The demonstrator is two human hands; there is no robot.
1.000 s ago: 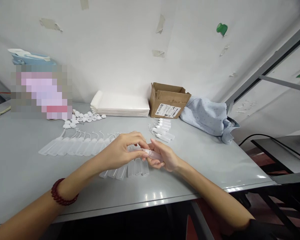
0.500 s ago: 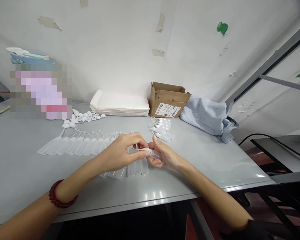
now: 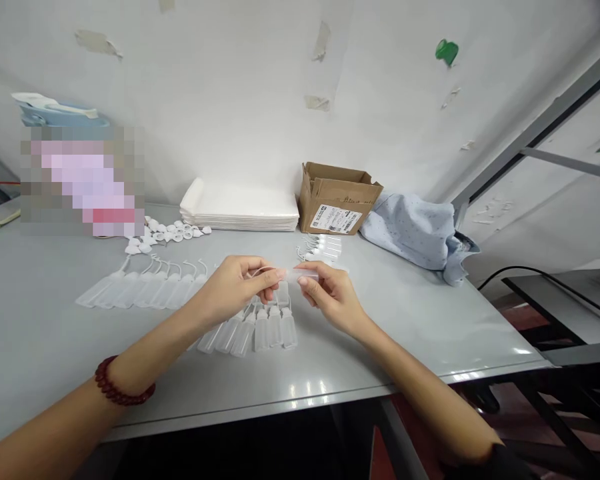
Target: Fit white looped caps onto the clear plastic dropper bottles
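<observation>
My left hand [image 3: 237,288] and my right hand [image 3: 330,297] meet above the grey table [image 3: 430,320], both pinching one small clear plastic bottle [image 3: 297,274] held sideways between them. The left fingers close on its cap end, the right fingers on its body. Below the hands lies a row of several clear bottles [image 3: 253,332] side by side. A longer row of bottles with tethered caps [image 3: 145,290] lies to the left. A red bead bracelet [image 3: 117,390] sits on my left wrist.
Loose white caps [image 3: 165,235] lie at the back left beside a stack of white sheets [image 3: 240,213]. An open cardboard box [image 3: 337,199] and a few bottles [image 3: 325,248] stand behind; a light blue cloth [image 3: 420,233] is at the right. The table edge runs near me.
Both hands have lifted the bottle up and away from the table, uncovering the row of bottles below. The bottle now lies level between the fingertips.
</observation>
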